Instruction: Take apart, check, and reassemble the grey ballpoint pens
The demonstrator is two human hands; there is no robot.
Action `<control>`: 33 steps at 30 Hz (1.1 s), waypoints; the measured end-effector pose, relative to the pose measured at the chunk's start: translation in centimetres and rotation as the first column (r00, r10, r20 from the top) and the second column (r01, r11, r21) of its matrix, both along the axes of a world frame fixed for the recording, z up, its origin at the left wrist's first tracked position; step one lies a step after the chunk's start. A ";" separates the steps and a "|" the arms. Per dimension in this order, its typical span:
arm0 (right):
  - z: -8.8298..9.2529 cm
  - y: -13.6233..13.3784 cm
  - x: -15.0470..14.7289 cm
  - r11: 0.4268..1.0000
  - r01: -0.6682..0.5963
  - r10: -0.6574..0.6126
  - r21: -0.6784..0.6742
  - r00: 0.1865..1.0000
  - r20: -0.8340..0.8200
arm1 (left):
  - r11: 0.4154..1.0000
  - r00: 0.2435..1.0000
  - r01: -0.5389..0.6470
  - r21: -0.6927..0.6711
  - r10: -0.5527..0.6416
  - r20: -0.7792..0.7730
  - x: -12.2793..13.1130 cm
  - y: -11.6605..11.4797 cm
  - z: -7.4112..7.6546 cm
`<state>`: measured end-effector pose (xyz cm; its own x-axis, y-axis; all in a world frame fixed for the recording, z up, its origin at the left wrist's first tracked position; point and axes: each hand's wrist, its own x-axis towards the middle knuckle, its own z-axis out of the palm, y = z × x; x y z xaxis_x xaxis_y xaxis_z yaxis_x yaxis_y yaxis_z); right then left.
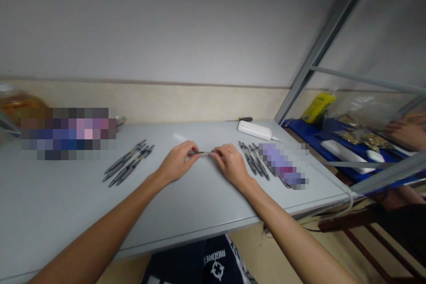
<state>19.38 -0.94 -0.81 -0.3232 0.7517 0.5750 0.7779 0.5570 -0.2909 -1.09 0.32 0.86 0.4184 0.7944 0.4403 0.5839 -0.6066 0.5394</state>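
Note:
My left hand (177, 160) and my right hand (231, 163) meet over the middle of the table, each in a pinch. Between them a pen (205, 153) lies level, one end in each hand's fingers. A thin pale stretch of it shows in the gap; whether its parts are separated I cannot tell. To the left of my left hand, several grey pens (128, 164) lie slanted side by side. Close on the right of my right hand is another group of grey pens (254, 162).
A white power strip (254, 130) with a cable and a screwdriver (244, 119) lie at the back right. Blurred-out items sit left and right. Beyond the metal frame (328, 42), another person's hand (408, 132) is over a blue surface (301, 132) holding a yellow packet (318, 107).

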 end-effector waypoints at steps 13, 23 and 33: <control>1.3 -0.8 0.0 0.994 0.091 -0.102 0.068 0.976 0.191 | 0.996 0.994 -0.086 0.033 0.084 0.075 -0.2 0.2 0.1; 3.1 -0.7 -1.8 0.882 0.296 -0.195 -0.367 0.938 0.288 | 0.815 0.884 0.010 0.580 0.264 -0.387 1.6 -1.5 0.4; 4.7 -1.7 -1.8 0.425 -0.145 0.120 -0.894 0.987 -0.103 | 0.665 0.859 0.155 0.731 0.275 -0.432 2.7 -1.3 -0.5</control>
<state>17.58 -2.67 3.86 -0.4641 0.7967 -0.3871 0.7060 0.0688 -0.7048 1.59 -1.00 0.34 0.6972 0.3372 0.6326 0.6712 -0.6171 -0.4108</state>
